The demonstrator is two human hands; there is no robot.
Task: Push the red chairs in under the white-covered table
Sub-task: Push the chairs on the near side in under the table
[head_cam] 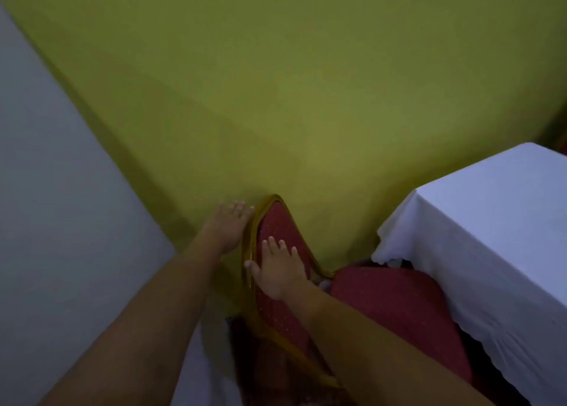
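Note:
A red chair with a gold frame stands below me, its padded backrest (277, 227) near the middle and its red seat (395, 307) reaching to the right under the edge of the white-covered table (491, 227). My left hand (228, 224) lies flat against the outer, left side of the backrest frame, fingers stretched out. My right hand (277, 269) rests on the red padded front of the backrest, thumb hooked over the gold frame. Both forearms come in from the bottom of the view.
A yellow-green wall (291, 83) fills the space ahead, close behind the chair. A pale wall (61, 206) runs along the left. The white cloth's scalloped hem (478, 341) hangs over the seat's right side.

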